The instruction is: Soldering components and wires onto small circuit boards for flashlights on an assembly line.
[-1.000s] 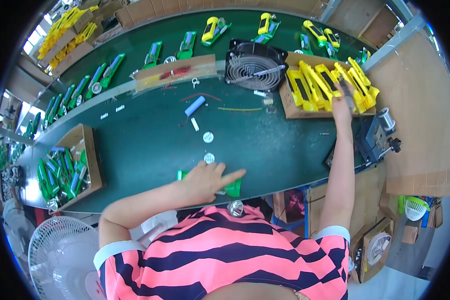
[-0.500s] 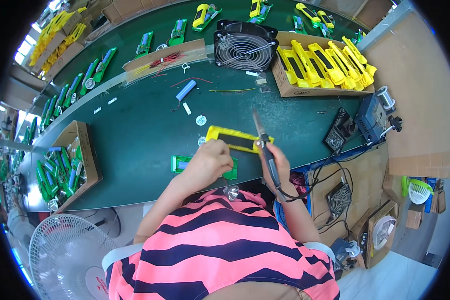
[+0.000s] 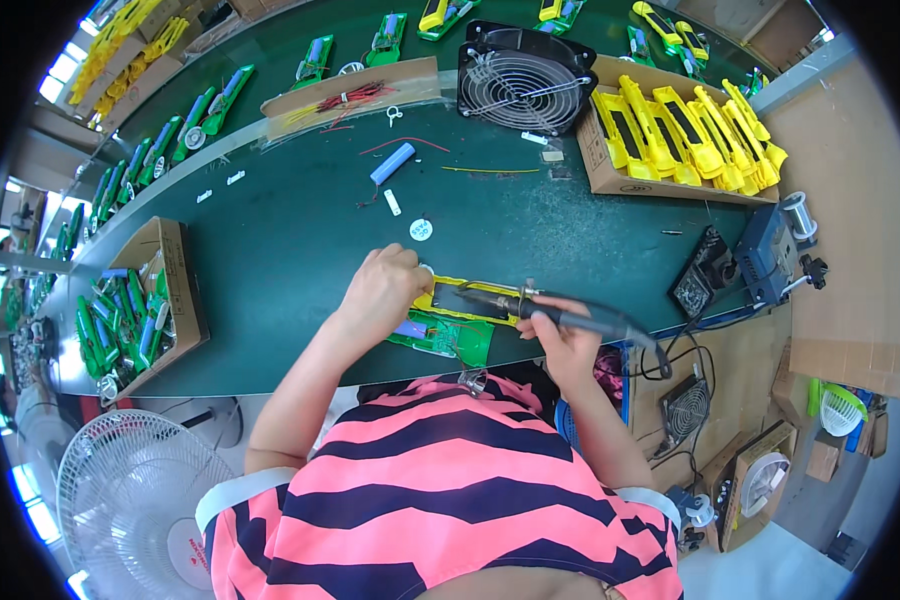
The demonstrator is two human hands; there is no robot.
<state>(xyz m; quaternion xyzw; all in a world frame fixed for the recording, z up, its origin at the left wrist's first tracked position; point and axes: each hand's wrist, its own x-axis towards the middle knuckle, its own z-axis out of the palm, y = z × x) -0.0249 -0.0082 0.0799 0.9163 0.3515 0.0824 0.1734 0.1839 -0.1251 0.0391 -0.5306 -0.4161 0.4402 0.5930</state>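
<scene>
A soldering iron (image 3: 598, 318) is gripped in my right hand (image 3: 568, 345). Its metal shaft points left and lies over the dark panel of a yellow plastic housing (image 3: 470, 316). Closed fingers of my left hand (image 3: 385, 288) hold the left end of that housing; the exact pinch is partly hidden. Just below it, nearer my body, lies a green housing (image 3: 450, 345) with a blue cylindrical cell partly covered by my left hand. A shiny lamp reflector (image 3: 473, 380) sits at the table's near edge by my shirt.
A carton of yellow housings (image 3: 630, 182) stands back right beside a black fan (image 3: 525, 80). Another carton (image 3: 182, 290) at left holds green assemblies. A blue cell (image 3: 392, 162), wires and a round white sticker (image 3: 421, 230) lie mid-table. A blue soldering station (image 3: 752, 250) sits right.
The iron has swung from pointing up and away to lying leftward over the yellow housing. The housing has moved closer to me, above the green one. My left hand has shifted to its left end.
</scene>
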